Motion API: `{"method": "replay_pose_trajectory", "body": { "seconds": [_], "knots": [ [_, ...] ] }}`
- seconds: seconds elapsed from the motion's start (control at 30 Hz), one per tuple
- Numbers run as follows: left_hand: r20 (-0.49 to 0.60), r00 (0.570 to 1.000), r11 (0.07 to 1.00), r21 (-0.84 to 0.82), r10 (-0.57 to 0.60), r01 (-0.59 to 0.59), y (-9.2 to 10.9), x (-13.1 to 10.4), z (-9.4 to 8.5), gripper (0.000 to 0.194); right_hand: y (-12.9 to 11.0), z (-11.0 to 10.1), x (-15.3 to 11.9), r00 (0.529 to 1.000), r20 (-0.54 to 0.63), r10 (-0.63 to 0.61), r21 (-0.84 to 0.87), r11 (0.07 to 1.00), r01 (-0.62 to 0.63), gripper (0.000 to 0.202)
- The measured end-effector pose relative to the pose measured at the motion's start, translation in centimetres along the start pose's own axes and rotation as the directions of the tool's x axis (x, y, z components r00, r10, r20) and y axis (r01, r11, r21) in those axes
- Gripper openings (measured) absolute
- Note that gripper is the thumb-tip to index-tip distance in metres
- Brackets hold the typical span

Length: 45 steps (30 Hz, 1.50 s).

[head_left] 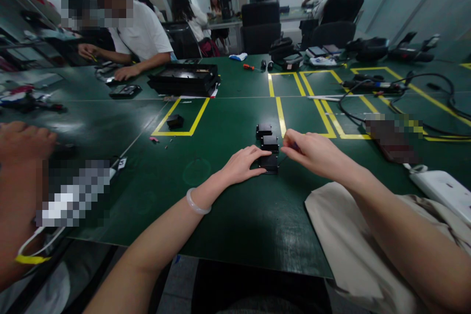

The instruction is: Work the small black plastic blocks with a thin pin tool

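1. Near table (228, 225) edge ran across the bottom. Bare green top lay between the left forearm and the beige cloth (331, 216); cloth overhung the edge at right.
2. Left hand (241, 164), bracelet (198, 201) at its wrist: thumb and forefinger parted, tips on the near block (270, 163), at the block's left side.
3. Right hand (307, 152): fingers pressed together, pinching a thin tool (295, 146), shaft angled toward the block's right side. Tip contact: couldn't tell.
4. Near block was black, flat on the table. Middle block (270, 143) and far block (264, 130) sat just beyond it, roughly in line.
5. White device (447, 189) and blurred-out phone (392, 142) lay right. Small tag (122, 163) at left had print too small to read.
6. Yellow tape (281, 117) marked rectangles on the green top. Small black part (174, 121) sat inside the left one.
7. Black tray (184, 78), orange screwdriver (248, 66) and cables (423, 78) lay farther out.
8. Co-worker (142, 34) in white worked at far left; chairs (261, 24), more people and glass partitions behind.
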<state>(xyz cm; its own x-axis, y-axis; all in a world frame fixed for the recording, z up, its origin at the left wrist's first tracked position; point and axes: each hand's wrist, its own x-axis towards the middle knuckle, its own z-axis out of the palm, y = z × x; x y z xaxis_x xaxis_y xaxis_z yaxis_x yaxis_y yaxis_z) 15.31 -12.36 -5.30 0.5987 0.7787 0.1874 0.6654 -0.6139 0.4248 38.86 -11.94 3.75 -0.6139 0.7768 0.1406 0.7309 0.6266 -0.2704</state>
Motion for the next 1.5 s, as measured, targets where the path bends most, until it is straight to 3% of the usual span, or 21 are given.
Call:
{"method": "replay_pose_trajectory", "body": {
  "seconds": [0.53,1.13,1.3,1.5],
  "knots": [
    [-0.005,1.000,1.000,0.019,-0.001,0.001,-0.08,-0.01,0.15,0.049,-0.16,0.06,0.00,1.000,-0.017,-0.023,0.039,0.999,0.024,0.013],
    [0.002,1.000,1.000,0.007,-0.008,0.008,-0.05,0.01,0.11,0.049,0.08,0.16,0.09,0.999,-0.026,0.036,-0.048,0.998,-0.038,0.019],
    [0.006,1.000,1.000,0.008,-0.002,0.002,0.11,0.04,-0.04,0.050,0.10,0.10,0.04,0.999,-0.017,0.027,-0.019,0.999,-0.028,0.009],
    [0.000,1.000,1.000,0.016,0.001,-0.001,-0.03,0.02,0.07,0.049,-0.18,0.01,0.04,0.999,-0.014,0.031,-0.024,0.999,-0.031,0.016]
  ]
}}
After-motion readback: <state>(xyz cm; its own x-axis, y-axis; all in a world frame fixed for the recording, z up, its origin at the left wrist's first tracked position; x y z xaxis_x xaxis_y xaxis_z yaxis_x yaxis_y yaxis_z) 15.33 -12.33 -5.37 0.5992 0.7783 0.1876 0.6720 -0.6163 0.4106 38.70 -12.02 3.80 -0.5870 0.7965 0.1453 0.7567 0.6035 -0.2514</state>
